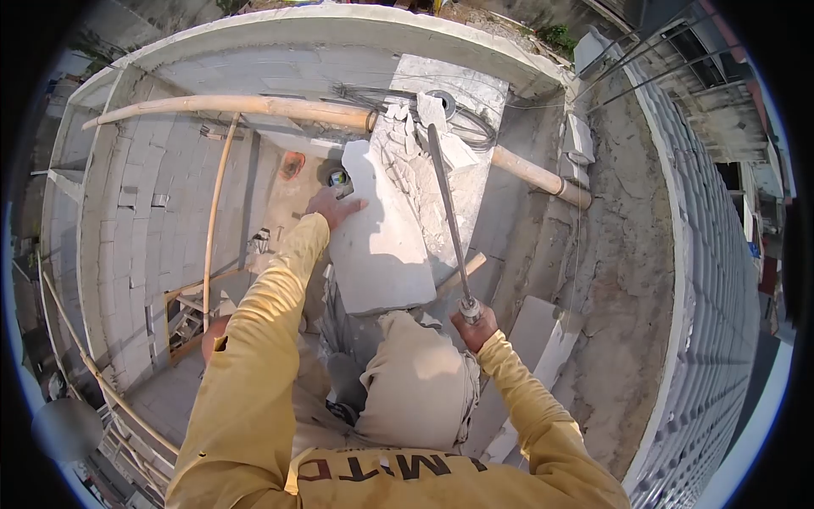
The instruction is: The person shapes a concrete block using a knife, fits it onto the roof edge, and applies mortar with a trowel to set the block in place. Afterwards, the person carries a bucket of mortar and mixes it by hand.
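Observation:
A pale, flat block [381, 254] with a jagged upper end lies in front of my knees. My left hand [334, 206] rests on its left edge, thumb apart from the fingers and nothing visible in its grasp. On the right, my right hand [475, 325] is wrapped round the handle of a long, narrow metal tool [448, 195]. The tool slants up and to the left, with its far end over broken pale pieces [407, 161]. These pieces lie on a whitish board [492, 93], beside coiled dark wire [479, 136].
A bamboo pole [237, 104] runs across the upper left, and another bamboo length [538, 176] sticks out right of the board. A long pale block [530, 339] lies right of my right hand. Corrugated roofing [721, 254] borders the far right. Block walls [136, 220] stand at left.

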